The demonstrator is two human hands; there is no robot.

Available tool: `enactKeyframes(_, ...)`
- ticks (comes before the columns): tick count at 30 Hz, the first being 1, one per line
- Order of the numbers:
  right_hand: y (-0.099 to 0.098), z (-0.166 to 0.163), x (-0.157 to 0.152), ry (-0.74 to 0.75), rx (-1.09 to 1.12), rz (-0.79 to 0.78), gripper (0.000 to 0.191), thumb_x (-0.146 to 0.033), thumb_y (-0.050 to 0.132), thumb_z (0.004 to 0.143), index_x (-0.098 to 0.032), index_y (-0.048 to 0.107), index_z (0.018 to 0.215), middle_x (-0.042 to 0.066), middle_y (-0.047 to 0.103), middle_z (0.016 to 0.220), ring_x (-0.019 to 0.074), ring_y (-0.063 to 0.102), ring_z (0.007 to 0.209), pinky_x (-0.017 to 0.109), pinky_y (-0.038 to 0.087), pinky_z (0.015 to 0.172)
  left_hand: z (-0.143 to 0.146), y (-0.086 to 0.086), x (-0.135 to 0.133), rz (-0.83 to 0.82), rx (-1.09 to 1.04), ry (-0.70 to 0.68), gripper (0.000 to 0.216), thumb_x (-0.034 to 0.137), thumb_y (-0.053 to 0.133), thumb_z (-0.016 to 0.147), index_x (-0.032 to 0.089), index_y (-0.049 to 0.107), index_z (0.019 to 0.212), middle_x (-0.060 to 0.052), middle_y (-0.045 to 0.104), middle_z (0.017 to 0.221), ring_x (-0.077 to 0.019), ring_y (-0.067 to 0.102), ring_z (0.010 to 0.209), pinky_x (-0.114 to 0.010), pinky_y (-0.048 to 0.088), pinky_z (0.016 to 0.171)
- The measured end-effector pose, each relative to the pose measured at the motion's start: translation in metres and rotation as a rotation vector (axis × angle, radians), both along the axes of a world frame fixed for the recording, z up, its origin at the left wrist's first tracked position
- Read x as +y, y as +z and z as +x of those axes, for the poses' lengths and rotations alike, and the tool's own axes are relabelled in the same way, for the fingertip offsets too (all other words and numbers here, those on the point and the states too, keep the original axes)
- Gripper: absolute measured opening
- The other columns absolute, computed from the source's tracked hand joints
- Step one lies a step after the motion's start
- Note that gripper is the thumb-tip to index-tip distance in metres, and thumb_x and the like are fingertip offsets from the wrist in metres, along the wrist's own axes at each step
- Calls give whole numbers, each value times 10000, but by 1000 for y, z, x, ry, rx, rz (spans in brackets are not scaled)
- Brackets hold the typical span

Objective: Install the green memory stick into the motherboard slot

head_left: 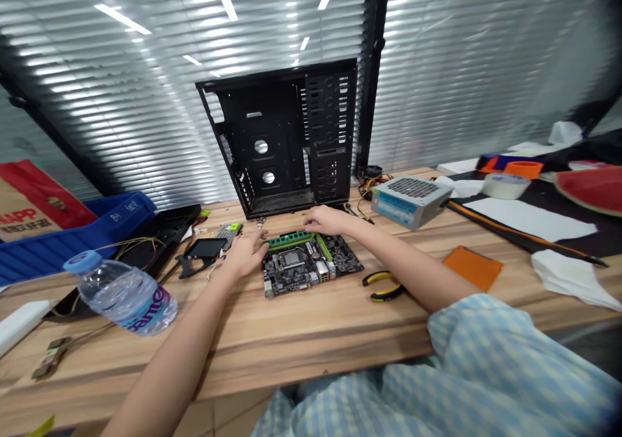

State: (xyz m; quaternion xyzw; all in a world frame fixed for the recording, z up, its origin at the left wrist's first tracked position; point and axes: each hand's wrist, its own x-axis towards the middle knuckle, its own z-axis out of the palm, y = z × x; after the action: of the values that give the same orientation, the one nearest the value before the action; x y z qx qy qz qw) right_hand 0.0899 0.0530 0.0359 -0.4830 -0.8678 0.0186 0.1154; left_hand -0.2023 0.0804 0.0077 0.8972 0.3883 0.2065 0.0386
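A green RAM stick (pixel 287 239) lies along the far edge of the black motherboard (pixel 315 263), in or just above the slot there; I cannot tell how deep it sits. At its left end, my left hand (pixel 245 253) has thumb and finger closed about the stick. My right hand (pixel 326 221) is closed at the other end, with its fingertips partly hidden behind the board's far edge. In the middle of the board shows a square metal CPU (pixel 292 259). Yellow-and-black handled pliers (pixel 383 285) lie right of the board, below my right forearm.
Behind the board stands an open black computer case (pixel 282 139) against the blinds. A power supply (pixel 411 200) and an orange square sheet (pixel 473 267) are on the right. A water bottle (pixel 124 298), a blue bin (pixel 104 230) and small parts lie left.
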Motion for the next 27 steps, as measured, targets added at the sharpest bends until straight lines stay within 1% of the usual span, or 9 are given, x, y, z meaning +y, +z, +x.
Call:
enactKeyframes(2,0,3,1,-11,9,12,220,-266,574,949,-154,756,1004,93,728,986,188,645,909,233,416,762,0,0,1,0,7,21,372,354,435,910,194,605,1199,-100,701,1165,-267,627,1117,-434,445,1006)
enactKeyframes(7,-7,2,4,-20,-16,-36,211,-268,606,929,-156,751,1033,91,728,1044,186,653,929,228,427,759,-1,0,2,22,58,62,349,373,383,943,198,659,1066,-98,693,1169,-267,611,1113,-436,438,997)
enactKeyframes(11,-13,-1,6,-27,-47,-55,214,-281,623,917,-170,746,1053,82,734,1039,188,664,938,235,440,784,0,1,0,43,95,76,326,371,391,937,214,675,965,-87,704,1096,-270,616,1058,-433,447,957)
enactKeyframes(15,-13,-3,5,-43,-69,-51,203,-289,609,928,-173,748,1019,80,733,1026,189,668,931,237,443,777,1,1,0,43,88,73,298,360,411,916,213,669,889,-82,703,1034,-268,617,1015,-420,457,935)
enactKeyframes(20,-10,-6,0,-118,-41,-56,190,-298,661,897,-154,723,1005,87,731,1006,195,663,895,238,425,707,1,-5,5,-6,-39,90,247,370,452,864,210,639,846,-86,696,994,-270,621,974,-405,478,898)
enactKeyframes(24,-7,-8,-2,-170,66,-56,183,-271,735,834,-154,693,969,57,728,910,165,650,804,220,391,645,2,-4,7,-115,-195,93,201,380,494,809,213,606,814,-54,694,934,-251,627,922,-371,488,872)
enactKeyframes(27,-4,-7,-3,-183,149,-53,128,-230,735,823,-154,683,912,38,718,861,146,636,765,211,379,631,3,-2,6,-148,-310,111,210,392,511,791,206,595,838,-47,687,932,-241,619,923,-364,483,874)
